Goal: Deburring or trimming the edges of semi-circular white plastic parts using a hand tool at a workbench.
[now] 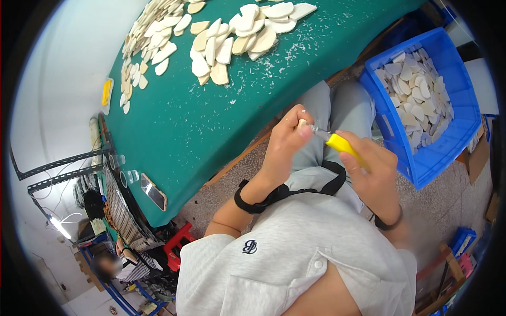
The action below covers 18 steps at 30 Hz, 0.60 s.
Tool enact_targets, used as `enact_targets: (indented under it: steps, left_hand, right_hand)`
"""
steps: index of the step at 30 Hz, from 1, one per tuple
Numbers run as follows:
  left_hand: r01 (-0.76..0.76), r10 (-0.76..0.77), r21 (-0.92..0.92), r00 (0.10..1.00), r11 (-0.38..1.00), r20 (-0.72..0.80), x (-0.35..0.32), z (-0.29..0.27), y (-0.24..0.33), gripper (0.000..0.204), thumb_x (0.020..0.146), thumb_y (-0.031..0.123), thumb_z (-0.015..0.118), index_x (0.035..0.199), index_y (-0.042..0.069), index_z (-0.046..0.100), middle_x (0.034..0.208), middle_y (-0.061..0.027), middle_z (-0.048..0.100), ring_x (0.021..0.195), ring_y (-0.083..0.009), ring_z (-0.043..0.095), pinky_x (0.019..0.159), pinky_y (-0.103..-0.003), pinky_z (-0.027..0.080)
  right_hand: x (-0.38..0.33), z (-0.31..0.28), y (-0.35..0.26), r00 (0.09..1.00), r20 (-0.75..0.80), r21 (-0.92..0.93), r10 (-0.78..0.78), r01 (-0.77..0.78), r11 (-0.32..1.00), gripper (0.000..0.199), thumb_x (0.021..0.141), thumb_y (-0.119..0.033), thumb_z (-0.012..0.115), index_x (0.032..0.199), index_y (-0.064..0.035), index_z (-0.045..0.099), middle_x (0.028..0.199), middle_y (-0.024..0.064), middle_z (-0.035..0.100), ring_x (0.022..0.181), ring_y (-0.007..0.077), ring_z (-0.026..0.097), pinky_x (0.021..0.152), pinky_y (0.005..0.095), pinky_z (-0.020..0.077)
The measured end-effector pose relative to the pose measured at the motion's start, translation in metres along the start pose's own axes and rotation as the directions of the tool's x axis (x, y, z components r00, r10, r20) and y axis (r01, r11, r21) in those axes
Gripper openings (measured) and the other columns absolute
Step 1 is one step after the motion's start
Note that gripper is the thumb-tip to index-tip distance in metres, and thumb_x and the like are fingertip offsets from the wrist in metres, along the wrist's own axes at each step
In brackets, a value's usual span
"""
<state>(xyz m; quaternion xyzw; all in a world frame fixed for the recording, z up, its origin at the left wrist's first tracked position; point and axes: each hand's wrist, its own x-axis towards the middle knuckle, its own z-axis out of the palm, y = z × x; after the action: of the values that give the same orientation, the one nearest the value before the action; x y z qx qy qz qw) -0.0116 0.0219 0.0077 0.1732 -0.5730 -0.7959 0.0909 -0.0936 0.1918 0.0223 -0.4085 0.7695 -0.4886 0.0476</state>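
My left hand is closed, pinching a small pale piece between thumb and fingers over my lap. Most of that piece is hidden by the fingers. My right hand wraps round a yellow-handled blade tool. Its narrow metal end points left and reaches the pale piece; whether it touches cannot be made out. Beyond my hands, a pile of flat white and cream rounded pieces lies on the green-covered table, among scattered white shavings.
On my right stands a blue crate holding many similar pieces. More pieces spread over the table's far left. A phone and clear cups sit by the left edge. A red stool and another person are at lower left.
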Motion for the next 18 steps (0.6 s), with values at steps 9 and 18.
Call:
enact_targets:
  steps: [9, 18]
  left_hand:
    - [-0.21, 0.228, 0.425, 0.974, 0.88, 0.008, -0.003, 0.005, 0.0, 0.025, 0.084, 0.021, 0.063, 0.078, 0.004, 0.046, 0.073, -0.0049, 0.038, 0.071, -0.0176, 0.037, 0.064, -0.029, 0.032]
    - [-0.201, 0.192, 0.268, 0.98, 0.942, 0.057, 0.0, -0.001, -0.005, 0.029, 0.094, 0.031, 0.049, 0.081, 0.006, 0.05, 0.073, 0.0006, 0.041, 0.067, -0.0103, 0.037, 0.061, -0.025, 0.031]
  right_hand:
    - [0.001, -0.002, -0.003, 0.997, 0.032, -0.177, -0.071, 0.075, 0.981, 0.03, 0.078, -0.021, 0.07, 0.105, -0.0091, 0.066, 0.06, 0.0035, 0.051, 0.045, 0.0188, 0.048, 0.044, 0.0299, 0.0367]
    - [0.005, 0.01, 0.01, 0.991, -0.111, 0.085, 0.075, -0.066, 0.994, 0.03, 0.08, -0.012, 0.069, 0.109, -0.0056, 0.064, 0.073, 0.0075, 0.063, 0.055, 0.0165, 0.058, 0.051, 0.0269, 0.0434]
